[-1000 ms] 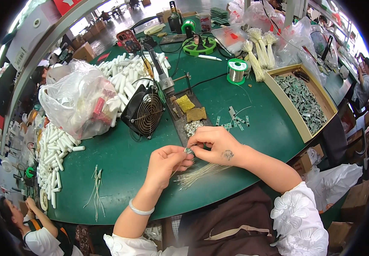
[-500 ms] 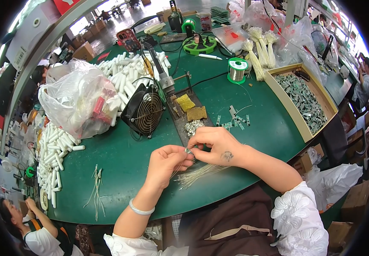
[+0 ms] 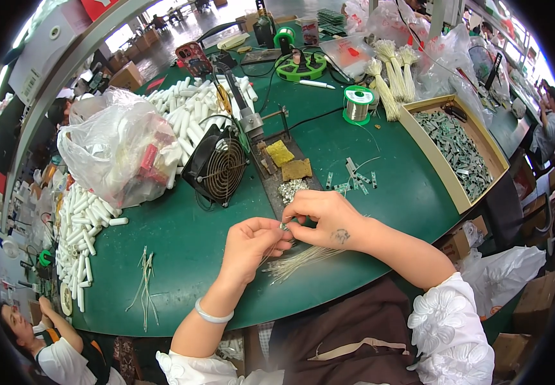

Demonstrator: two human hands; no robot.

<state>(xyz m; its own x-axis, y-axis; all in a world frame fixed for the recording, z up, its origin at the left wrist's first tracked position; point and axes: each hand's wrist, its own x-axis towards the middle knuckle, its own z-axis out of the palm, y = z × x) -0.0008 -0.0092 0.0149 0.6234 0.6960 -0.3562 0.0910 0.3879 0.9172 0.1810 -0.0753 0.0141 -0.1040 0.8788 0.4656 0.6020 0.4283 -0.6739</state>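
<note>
Both my hands meet over the front middle of the green table, fingertips pinched round one small metallic piece (image 3: 283,226). What exactly it is I cannot make out. My left hand (image 3: 252,247) is closed on it, and thin wires trail down from its fingers. From the other side my right hand (image 3: 322,215) grips the same piece between thumb and fingers. Beneath the hands lies a bundle of thin pale wires (image 3: 306,262). Just beyond them is a heap of small silvery parts (image 3: 291,190). Several narrow green circuit boards (image 3: 358,182) lie scattered to the right of that heap.
A black fan (image 3: 220,168) stands left of a soldering stand with yellow sponges (image 3: 279,153). White tubes (image 3: 85,221) and a plastic bag (image 3: 120,151) fill the left. A solder spool (image 3: 357,106) and a box of boards (image 3: 435,186) are right. More wires (image 3: 144,289) lie front left.
My hands stay almost still, both pinching the small piece. At the lower left, another person's head has tilted slightly.
</note>
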